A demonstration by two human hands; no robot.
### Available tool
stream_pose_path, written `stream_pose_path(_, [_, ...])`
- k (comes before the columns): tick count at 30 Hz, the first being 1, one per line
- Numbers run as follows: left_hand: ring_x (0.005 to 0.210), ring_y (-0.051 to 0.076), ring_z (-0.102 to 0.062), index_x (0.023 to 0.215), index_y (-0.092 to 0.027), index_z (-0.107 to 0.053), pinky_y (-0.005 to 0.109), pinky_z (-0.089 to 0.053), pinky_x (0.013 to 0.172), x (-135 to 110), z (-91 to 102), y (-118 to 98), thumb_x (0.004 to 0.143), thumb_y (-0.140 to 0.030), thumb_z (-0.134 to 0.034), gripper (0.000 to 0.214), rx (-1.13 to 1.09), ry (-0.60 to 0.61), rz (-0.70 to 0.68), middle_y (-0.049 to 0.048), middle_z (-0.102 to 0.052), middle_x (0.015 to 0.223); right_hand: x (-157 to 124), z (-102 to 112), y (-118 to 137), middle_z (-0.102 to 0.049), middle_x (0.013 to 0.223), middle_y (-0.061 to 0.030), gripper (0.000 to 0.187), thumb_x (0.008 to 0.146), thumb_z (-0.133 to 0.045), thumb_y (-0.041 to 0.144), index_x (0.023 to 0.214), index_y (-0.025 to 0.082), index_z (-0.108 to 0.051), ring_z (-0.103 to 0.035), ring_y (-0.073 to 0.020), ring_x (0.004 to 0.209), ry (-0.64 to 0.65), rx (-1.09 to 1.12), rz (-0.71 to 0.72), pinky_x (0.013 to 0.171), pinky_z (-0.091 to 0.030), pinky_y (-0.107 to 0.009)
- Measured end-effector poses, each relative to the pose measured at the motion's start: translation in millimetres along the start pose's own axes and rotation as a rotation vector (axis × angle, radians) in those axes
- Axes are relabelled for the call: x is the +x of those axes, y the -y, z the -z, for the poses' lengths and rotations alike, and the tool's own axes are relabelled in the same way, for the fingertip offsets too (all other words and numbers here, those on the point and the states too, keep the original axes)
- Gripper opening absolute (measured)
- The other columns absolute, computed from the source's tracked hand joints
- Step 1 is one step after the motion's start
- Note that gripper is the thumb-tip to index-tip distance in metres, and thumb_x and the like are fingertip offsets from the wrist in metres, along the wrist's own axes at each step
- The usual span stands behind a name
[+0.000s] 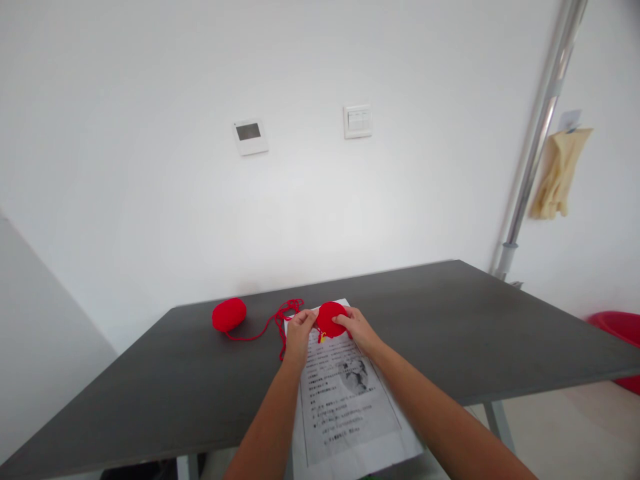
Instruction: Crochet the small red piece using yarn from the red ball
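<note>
A round, flat red piece (331, 318), which looks like crocheted yarn, is held up over a printed paper sheet (345, 433). My right hand (359, 328) grips its right side, thumb lying on the front and fingers behind. At its left edge, my left hand (303, 328) is closed in a pinch; the exact spot between those fingertips is too small to make out. A small yellow clip-like bit (323, 337) hangs at the piece's lower left edge beside a short red strand. Loose red yarn (280, 319) lies left of my left hand and runs to a red yarn ball (229, 315).
The dark grey table (425, 320) stands against a white wall holding a thermostat panel (251, 137) and a light switch (358, 121). A metal pole (537, 147) and hanging cream gloves (561, 173) are at right. Beyond the table's right edge is a red object (617, 327).
</note>
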State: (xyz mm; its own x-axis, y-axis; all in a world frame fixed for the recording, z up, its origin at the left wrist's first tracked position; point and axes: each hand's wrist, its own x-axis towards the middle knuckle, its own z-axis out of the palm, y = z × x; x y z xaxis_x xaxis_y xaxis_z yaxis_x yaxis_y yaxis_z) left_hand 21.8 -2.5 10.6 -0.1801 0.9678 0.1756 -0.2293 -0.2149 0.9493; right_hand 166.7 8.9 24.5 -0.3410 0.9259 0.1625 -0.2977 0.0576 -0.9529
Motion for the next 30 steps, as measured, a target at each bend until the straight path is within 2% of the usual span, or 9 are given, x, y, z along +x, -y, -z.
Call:
stream_pose_path(8, [0.05,0.009,-0.047,0.059,-0.016,-0.058,0.022,-0.037,0.054,1.3,-0.4,0.7,0.065,-0.039,-0.069,0.026,-0.004,-0.004,-0.009,-0.0035,-0.054,0.052,1.5,2.1,-3.3,-0.068,0.063,-0.0022,0.023,0.065,-0.06,0.029,0.078,0.012,-0.069,-0.06,-0.017,0.061,-0.016,-0.081,0.007,0.061,-0.046,-0.028])
stream_pose_path(20, [0.049,0.009,-0.046,0.06,-0.016,-0.057,0.022,-0.036,0.052,0.2,-0.1,0.9,0.065,-0.041,-0.068,0.028,0.016,-0.001,-0.017,-0.0028,-0.053,0.052,1.9,2.0,-4.1,-0.067,0.059,-0.0019,0.021,0.065,-0.061,0.029,0.074,0.012,-0.069,-0.06,-0.0163,0.058,-0.031,-0.06,-0.008,0.06,-0.046,-0.028])
stream_pose_path(30, [0.048,0.008,-0.045,0.061,-0.016,-0.058,0.021,-0.036,0.052,0.4,0.1,0.6,0.067,-0.037,-0.067,0.024,-0.01,0.018,-0.003,-0.0032,-0.053,0.053,2.7,3.6,-4.7,-0.068,0.063,-0.0026,0.024,0.067,-0.062,0.031,0.08,0.013,-0.07,-0.061,-0.0166,0.06,-0.021,-0.096,0.011,0.06,-0.047,-0.028])
